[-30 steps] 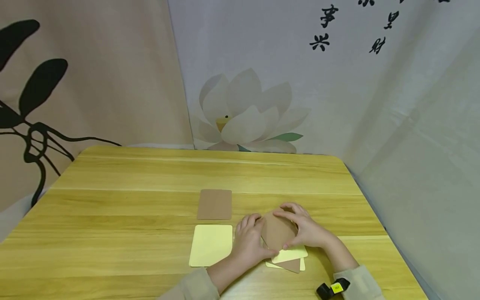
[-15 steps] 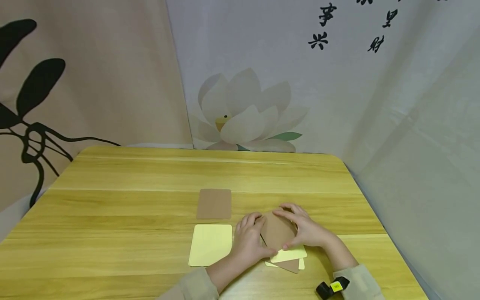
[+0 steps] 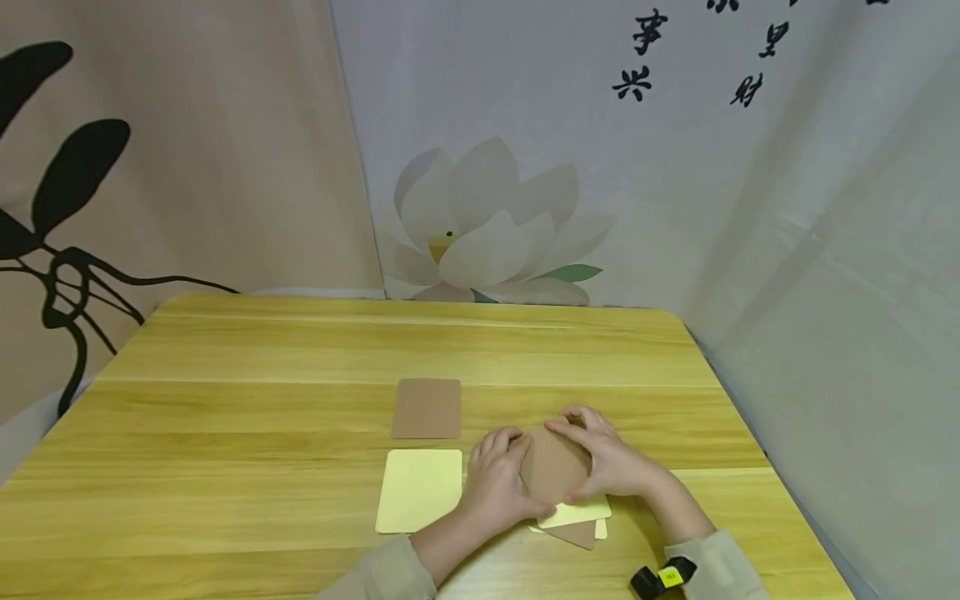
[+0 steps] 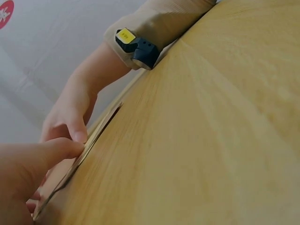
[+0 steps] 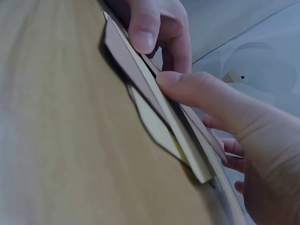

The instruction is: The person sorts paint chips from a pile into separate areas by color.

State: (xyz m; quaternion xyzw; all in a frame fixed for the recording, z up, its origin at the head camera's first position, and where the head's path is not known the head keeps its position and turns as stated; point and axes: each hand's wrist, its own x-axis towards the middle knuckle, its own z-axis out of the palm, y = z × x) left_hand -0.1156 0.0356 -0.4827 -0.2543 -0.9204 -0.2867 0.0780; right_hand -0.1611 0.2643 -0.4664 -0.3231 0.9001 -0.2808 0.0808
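Note:
A small pile of brown and pale yellow cards [image 3: 579, 512] lies near the front right of the wooden table [image 3: 300, 350]. Both my hands are on its top brown card [image 3: 553, 471]. My left hand [image 3: 504, 479] grips the card's left edge, thumb at the near corner. My right hand [image 3: 607, 462] grips its right side, fingers curled over the far edge. In the left wrist view my left thumb [image 4: 51, 152] presses the pile's edge [image 4: 82, 157]. In the right wrist view the thumb of my right hand [image 5: 201, 93] pinches the tilted layered cards [image 5: 154, 101].
A single brown card [image 3: 426, 408] lies flat left of the hands, with a single yellow card [image 3: 418, 490] just in front of it. A black and yellow device [image 3: 663, 577] sits on my right wrist. Printed cloth backdrops [image 3: 487, 208] close in the table behind and right.
Both hands stay on the card pile in the same grip. Only the view has drifted slightly.

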